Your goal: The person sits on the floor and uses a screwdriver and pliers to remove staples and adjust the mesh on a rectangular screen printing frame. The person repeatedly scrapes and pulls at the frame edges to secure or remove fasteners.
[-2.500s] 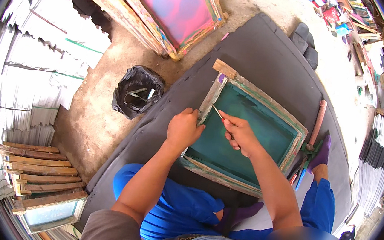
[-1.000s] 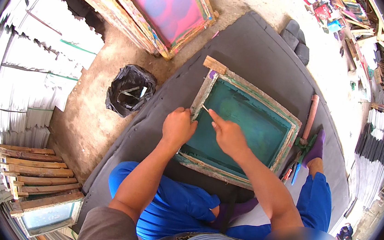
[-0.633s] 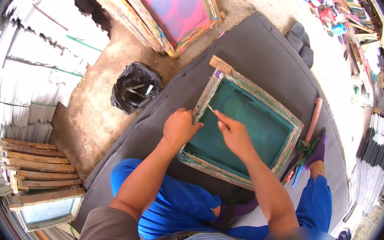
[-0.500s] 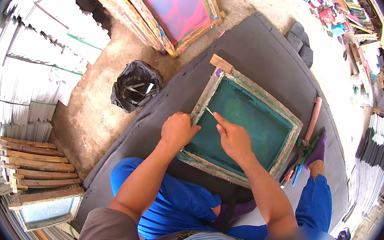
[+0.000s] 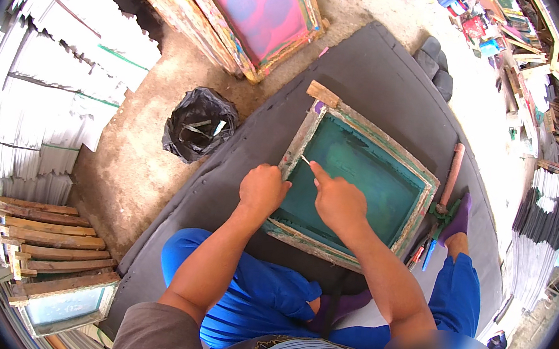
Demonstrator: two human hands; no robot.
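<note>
A worn wooden screen-printing frame (image 5: 390,146) with dark green mesh (image 5: 373,183) lies at a slant on the black mat before me. My left hand (image 5: 264,192) is closed around the frame's left side rail, thumb toward the mesh. Over the mesh is my right hand (image 5: 341,207), its fingers closed on a thin pale stick-like tool (image 5: 305,159). The tool's tip meets the inner edge of that left rail, a little beyond my left hand. Most of the tool is hidden by my fingers. A small wood block (image 5: 323,94) sits at the frame's far left corner.
Right of the frame lie a long-handled tool (image 5: 453,174) and a blue-handled tool (image 5: 429,255), close to my foot. A black plastic bag (image 5: 178,139) stands left of the mat (image 5: 357,67). Pink screen frames (image 5: 258,7) lean beyond it. Slippers (image 5: 434,65) lie far right.
My right hand and the thin tool have shifted very slightly along the left rail, with the index finger a bit straighter. My left hand keeps its hold; the frame is nearly unmoved.
</note>
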